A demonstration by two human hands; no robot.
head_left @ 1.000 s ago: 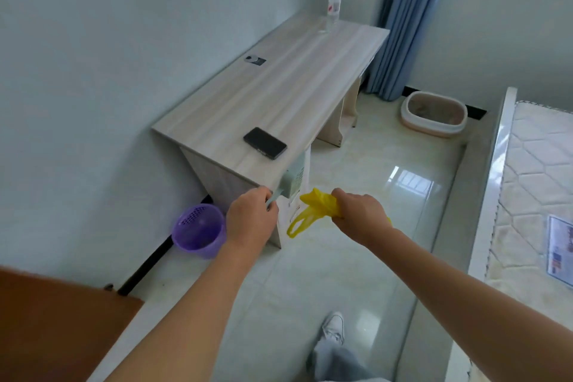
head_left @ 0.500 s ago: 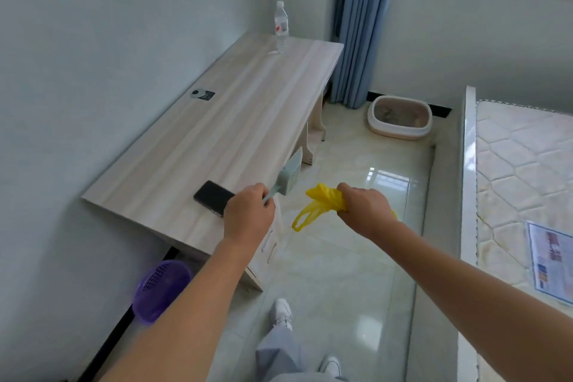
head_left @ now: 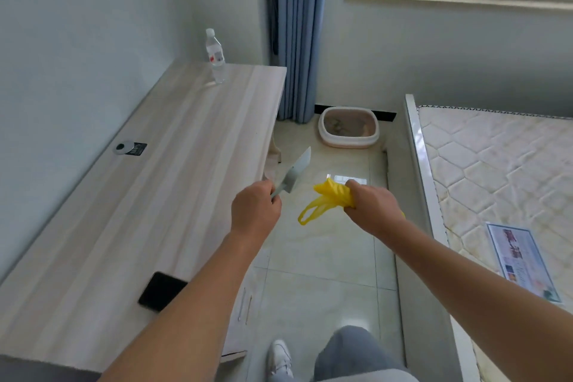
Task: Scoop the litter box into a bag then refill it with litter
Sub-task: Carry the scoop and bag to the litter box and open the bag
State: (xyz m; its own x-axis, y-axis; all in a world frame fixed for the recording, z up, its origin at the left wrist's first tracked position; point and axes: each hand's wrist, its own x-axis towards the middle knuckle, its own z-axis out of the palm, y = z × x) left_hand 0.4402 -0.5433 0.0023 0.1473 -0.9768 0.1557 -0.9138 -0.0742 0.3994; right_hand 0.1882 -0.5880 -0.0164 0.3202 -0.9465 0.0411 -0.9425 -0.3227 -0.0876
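The wood-grain desk [head_left: 173,195] runs along the wall from 7 to 11 o'clock, and a bare quilted mattress [head_left: 496,180] fills the side from 2 to 4 o'clock. A strip of glossy tiled floor [head_left: 322,257] lies between them. A blue curtain [head_left: 297,34] hangs at 12 o'clock.

The litter box [head_left: 347,143] sits on the floor at 12 o'clock against the far wall, just beside the curtain's hem. It is well apart from both hands. It holds greyish litter with a few darker lumps, too small to make out. It looks like a stiff plastic tray. With litter in it, it is probably heavy enough to stay put while being scooped, and its rolled rim is the place to steady it.

The right hand [head_left: 370,209], at 1 o'clock from the feet, has its grip closed round a bunched yellow plastic bag [head_left: 328,198], with one loop handle hanging free. The film looks thin, soft and slippery. It weighs almost nothing now but will sag once filled, so the handles are the best hold, and they also serve to pull the mouth open.

The left hand [head_left: 255,211], at 11 o'clock, has its grip wrapped round the handle of a pale green litter scoop [head_left: 294,175], blade pointing toward the box. The scoop looks light and rigid.

A water bottle [head_left: 215,56] stands at the desk's far end, and a black phone [head_left: 161,291] lies near its front edge.
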